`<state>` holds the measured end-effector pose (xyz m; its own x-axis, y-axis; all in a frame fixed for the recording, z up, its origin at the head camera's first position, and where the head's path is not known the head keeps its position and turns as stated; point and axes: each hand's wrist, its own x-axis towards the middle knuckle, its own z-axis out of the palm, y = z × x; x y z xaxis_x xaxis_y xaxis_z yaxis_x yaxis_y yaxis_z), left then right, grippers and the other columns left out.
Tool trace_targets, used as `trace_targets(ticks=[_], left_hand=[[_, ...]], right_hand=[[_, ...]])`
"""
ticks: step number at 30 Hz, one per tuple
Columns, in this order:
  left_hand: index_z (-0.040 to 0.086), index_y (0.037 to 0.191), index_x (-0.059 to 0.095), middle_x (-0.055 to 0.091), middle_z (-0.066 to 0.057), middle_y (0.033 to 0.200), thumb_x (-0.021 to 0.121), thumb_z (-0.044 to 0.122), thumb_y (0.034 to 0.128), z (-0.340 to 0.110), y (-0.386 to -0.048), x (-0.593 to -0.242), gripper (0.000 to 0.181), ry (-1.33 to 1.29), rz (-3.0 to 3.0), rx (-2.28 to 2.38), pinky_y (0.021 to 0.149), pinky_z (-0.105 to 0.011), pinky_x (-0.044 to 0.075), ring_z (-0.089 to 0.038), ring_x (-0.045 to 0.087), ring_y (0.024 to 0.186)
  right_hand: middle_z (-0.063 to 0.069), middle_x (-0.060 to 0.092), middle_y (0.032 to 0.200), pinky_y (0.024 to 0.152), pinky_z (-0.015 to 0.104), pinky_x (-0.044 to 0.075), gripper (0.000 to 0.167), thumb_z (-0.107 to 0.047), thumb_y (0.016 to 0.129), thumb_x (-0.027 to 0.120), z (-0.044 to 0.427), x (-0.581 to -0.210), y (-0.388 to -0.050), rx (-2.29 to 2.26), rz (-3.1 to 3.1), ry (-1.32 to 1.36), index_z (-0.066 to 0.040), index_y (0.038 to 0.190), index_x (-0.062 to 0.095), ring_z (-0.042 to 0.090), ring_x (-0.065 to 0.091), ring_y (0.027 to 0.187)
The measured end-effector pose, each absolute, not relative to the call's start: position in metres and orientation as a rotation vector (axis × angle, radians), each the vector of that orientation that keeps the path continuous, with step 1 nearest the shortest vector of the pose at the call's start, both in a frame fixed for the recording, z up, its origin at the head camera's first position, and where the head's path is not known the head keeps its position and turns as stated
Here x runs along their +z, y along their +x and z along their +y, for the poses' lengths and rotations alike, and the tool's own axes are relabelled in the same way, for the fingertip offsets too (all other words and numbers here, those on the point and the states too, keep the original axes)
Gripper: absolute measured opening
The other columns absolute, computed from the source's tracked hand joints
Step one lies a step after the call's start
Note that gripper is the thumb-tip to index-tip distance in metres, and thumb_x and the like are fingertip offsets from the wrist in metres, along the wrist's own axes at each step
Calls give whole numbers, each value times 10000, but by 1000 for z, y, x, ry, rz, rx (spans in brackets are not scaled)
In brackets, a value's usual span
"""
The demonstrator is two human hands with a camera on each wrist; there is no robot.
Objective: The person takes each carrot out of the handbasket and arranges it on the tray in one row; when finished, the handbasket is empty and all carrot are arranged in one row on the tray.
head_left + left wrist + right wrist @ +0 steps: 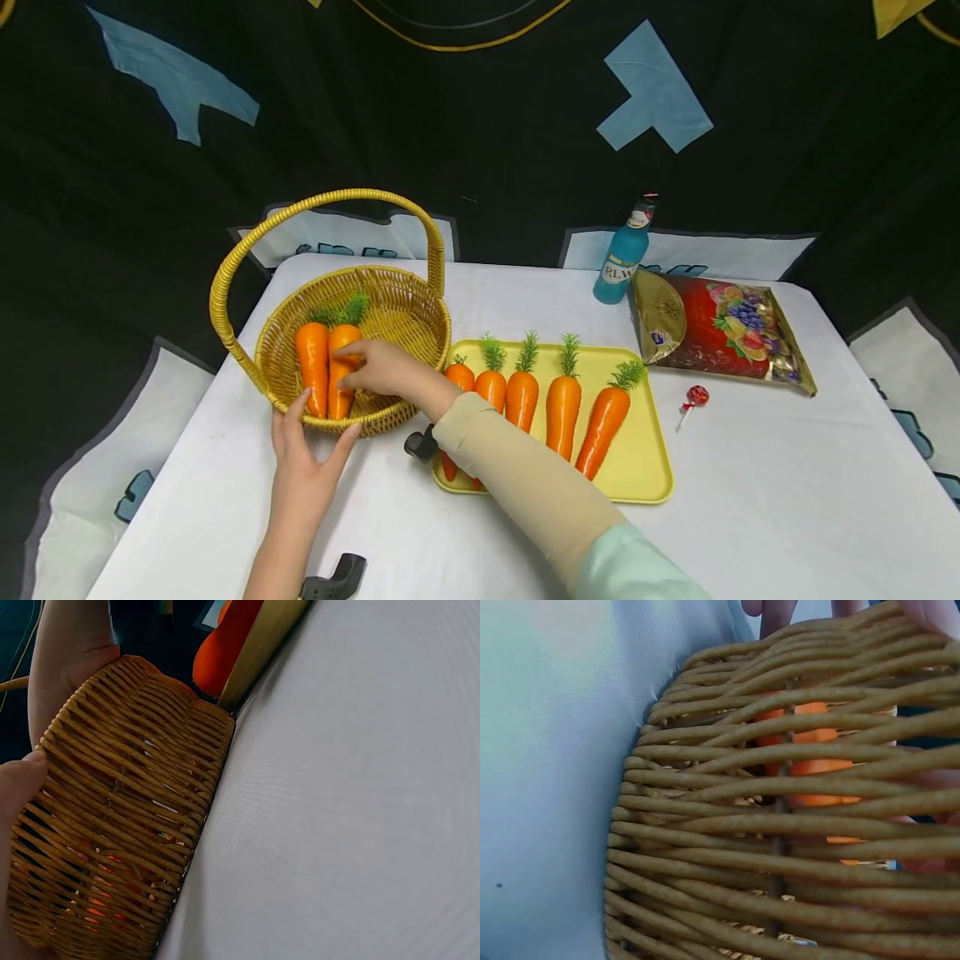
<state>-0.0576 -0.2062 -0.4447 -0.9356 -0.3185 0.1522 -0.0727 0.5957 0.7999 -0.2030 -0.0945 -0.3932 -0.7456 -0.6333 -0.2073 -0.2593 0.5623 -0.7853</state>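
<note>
A wicker basket (405, 292) with a tall arched handle stands on the table's left side. Two orange carrots with green tops lie in it: a left carrot (312, 367) and a right carrot (341, 400). My right hand (386, 367) reaches over the basket's right rim, its fingers and thumb pinching the right carrot. At the near side, my left hand (300, 458) holds the basket's rim, with the thumb against the woven wall (127, 787) in the left wrist view. In the right wrist view, wicker (780, 787) covers most of the carrots and right hand.
A yellow tray (645, 467) with several carrots (564, 408) lies right of the basket, partly under my right forearm. Farther right are a blue bottle (624, 254), a red and gold bag (720, 329) and a red lollipop (697, 396). A dark curtain hangs behind.
</note>
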Motion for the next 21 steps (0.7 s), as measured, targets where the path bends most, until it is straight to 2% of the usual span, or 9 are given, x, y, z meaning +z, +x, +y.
trace_targets(ticks=[5, 8, 16, 21], left_hand=[[192, 1519, 182, -65, -134, 1591, 714, 284, 888, -206, -58, -444, 830, 312, -2546, -1253, 968, -703, 283, -451, 166, 1395], [190, 1517, 184, -56, -142, 1589, 716, 275, 887, -206, -58, -444, 829, 310, -2544, -1248, 963, -705, 287, -460, 180, 1387], [186, 1515, 186, -39, -165, 1583, 714, 286, 888, -206, -58, -445, 825, 320, -2545, -1256, 954, -714, 286, -484, 208, 1367], [186, 1512, 193, -28, -154, 1585, 719, 286, 884, -206, -58, -445, 825, 318, -2543, -1254, 964, -704, 288, -465, 204, 1375]], right_hand=[[-41, 556, 1348, 916, 260, 418, 480, -278, 896, 702, -98, -394, -206, -988, 2320, -772, -234, 1357, 577, 93, 528, 1120], [-45, 538, 1371, 988, 274, 383, 482, -289, 899, 698, -100, -394, -208, -954, 2312, -793, -246, 1362, 572, 105, 470, 1245], [-41, 527, 1383, 953, 233, 387, 464, -314, 931, 650, -103, -396, -208, -867, 2306, -846, -238, 1379, 554, 89, 473, 1231], [-37, 551, 1358, 958, 218, 376, 412, -277, 951, 623, -103, -395, -209, -846, 2306, -895, -218, 1356, 579, 88, 476, 1226]])
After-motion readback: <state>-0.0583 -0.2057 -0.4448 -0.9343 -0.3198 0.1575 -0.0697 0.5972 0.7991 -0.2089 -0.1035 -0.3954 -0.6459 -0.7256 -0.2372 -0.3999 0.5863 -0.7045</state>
